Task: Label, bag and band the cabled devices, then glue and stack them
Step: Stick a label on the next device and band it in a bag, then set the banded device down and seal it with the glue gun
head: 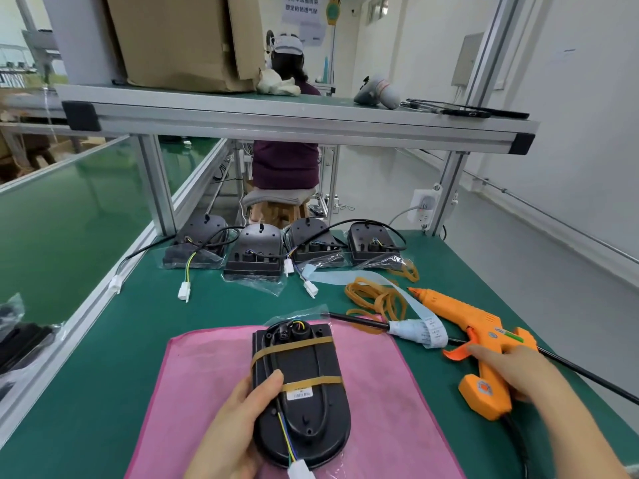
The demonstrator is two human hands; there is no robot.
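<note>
A black cabled device (304, 402) lies on the pink cloth (397, 409), sealed in a clear bag with two tan rubber bands across it and a white label near the lower band. My left hand (238, 426) grips its left edge, thumb on top. My right hand (522, 371) closes round the handle of the orange glue gun (480, 333), which lies on the mat to the right with its nozzle pointing left and away.
Several bagged black devices (254, 254) with cables and white connectors stand in a row at the back. Loose rubber bands (377, 299) and a label strip (422, 330) lie right of centre. A black rod (356, 319) crosses the green mat (103, 357). A person sits beyond the shelf frame (294, 129).
</note>
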